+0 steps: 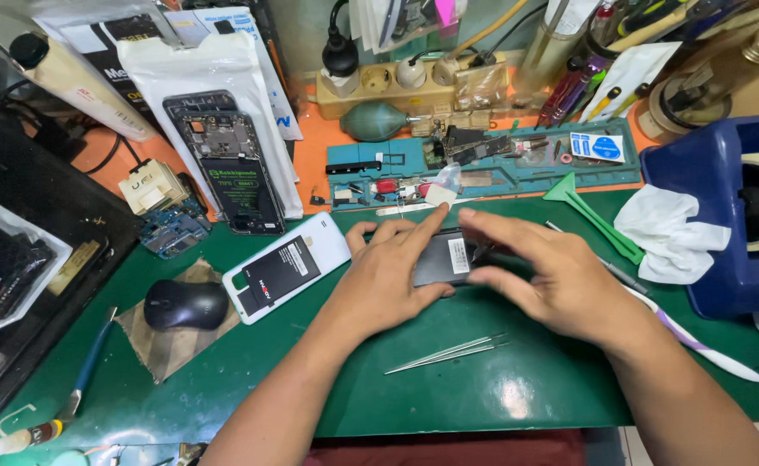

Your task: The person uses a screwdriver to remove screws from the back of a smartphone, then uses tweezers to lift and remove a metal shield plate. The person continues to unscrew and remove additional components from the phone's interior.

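Mostly hidden: flat dark phone battery (442, 259).

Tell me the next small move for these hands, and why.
Probably press the dark flat part down evenly: the left hand and right hand both rest fingers on it on the green mat, while the tweezers lie unused.

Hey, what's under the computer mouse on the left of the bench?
The black mouse sits on a brownish cloth patch, which lies on the green mat. What lies beneath the cloth is covered.
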